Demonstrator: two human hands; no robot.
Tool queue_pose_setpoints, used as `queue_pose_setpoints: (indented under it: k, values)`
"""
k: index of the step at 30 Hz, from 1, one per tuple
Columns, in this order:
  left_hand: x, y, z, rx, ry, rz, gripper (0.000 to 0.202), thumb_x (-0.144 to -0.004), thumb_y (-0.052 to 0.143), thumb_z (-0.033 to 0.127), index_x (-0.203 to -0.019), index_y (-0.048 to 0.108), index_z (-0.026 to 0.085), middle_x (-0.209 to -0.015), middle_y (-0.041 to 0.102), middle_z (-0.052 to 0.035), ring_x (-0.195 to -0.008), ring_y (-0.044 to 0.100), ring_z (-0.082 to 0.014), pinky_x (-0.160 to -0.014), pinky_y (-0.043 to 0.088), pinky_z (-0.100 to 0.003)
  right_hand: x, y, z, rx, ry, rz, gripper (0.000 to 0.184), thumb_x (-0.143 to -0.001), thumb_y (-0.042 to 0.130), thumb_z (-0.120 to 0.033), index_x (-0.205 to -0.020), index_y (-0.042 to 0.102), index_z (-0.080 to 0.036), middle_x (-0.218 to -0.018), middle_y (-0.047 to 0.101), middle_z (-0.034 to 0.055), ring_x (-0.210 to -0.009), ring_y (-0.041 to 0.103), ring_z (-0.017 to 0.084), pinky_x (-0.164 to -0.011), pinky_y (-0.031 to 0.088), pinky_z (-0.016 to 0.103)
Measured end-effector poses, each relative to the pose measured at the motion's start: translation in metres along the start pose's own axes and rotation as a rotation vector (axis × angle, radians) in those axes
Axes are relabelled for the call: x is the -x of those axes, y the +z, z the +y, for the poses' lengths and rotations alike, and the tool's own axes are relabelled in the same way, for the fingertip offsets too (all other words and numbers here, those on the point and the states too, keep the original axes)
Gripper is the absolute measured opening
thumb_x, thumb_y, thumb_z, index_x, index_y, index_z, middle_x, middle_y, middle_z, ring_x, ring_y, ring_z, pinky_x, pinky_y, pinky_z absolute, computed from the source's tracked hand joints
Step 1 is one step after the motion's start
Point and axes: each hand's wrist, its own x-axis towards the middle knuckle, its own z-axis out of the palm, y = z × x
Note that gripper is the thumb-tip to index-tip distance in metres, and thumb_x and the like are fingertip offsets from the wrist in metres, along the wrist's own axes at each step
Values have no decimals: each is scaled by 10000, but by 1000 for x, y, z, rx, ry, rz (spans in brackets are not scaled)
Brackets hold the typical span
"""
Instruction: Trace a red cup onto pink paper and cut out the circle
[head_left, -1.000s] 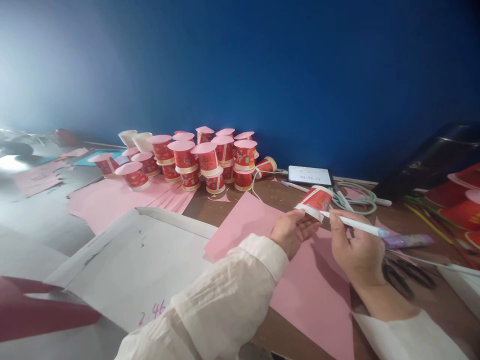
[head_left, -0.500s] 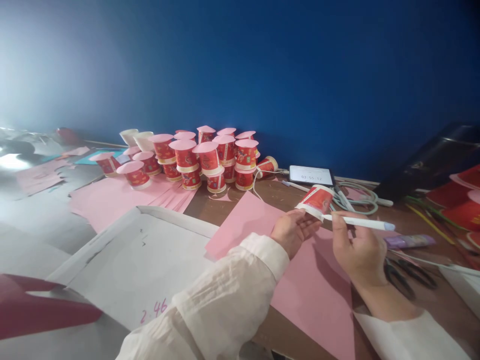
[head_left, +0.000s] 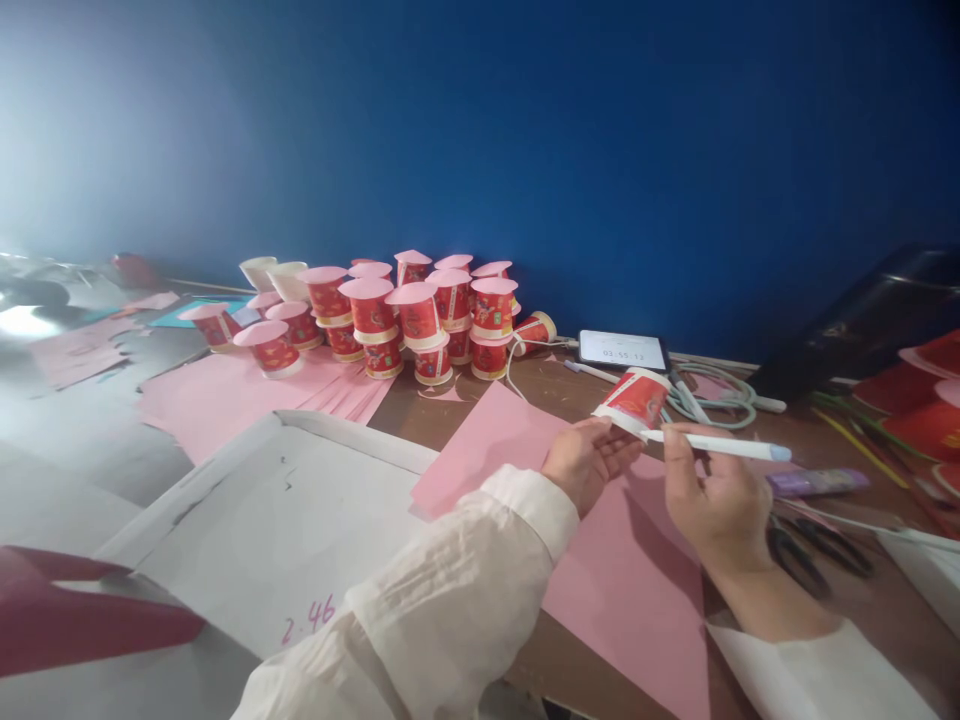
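My left hand (head_left: 589, 462) holds a red paper cup (head_left: 636, 398) by its white rim, tilted above a pink paper sheet (head_left: 626, 590). In my right hand (head_left: 716, 495) is a white marker (head_left: 731, 445) with a pale blue end, gripped between thumb and fingers. The marker's tip meets or nearly meets the cup's white rim; whether it touches I cannot tell. Under my right hand, partly hidden, lie black-handled scissors (head_left: 821, 555). A purple tube (head_left: 817, 484) rests just beyond that hand.
Several red cups with pink paper discs (head_left: 420, 318) stand stacked at the back. A phone (head_left: 622, 350) showing a timer lies by a coiled cable (head_left: 720, 400). At left are a white box lid (head_left: 300, 520) and pink sheets (head_left: 225, 400). A black bottle (head_left: 855, 320) lies at right.
The cup has shifted very slightly in my left hand. Both hands otherwise keep nearly the same place, the marker still at the cup's rim.
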Motion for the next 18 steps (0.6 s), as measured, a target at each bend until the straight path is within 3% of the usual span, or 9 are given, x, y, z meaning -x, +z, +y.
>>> queue_pose_setpoints:
  k: [6,12,18]
  values:
    - [1,1,1,12,-2,12,185,-886,492,123,-900,666,62,-816,701,-123,-775,689,-175,-879,545,-326,0,-1,-1,-9,0,-18,201,-939,546,-297,-948,685,-152,-884,726,110,-858,683,228,-767,506,313]
    - [2,2,2,25,-33,67,148,-881,507,133,-880,649,90,-777,690,-99,-729,678,-165,-864,549,-327,-3,-4,1,-31,106,46,247,-953,521,-322,-993,691,-148,-937,719,129,-889,679,243,-785,509,343]
    - [4,3,4,-2,-39,56,167,-885,501,136,-863,660,90,-786,686,-100,-738,672,-161,-900,531,-336,-2,-2,1,-33,68,13,247,-959,512,-334,-982,683,-157,-941,720,121,-876,678,235,-798,506,352]
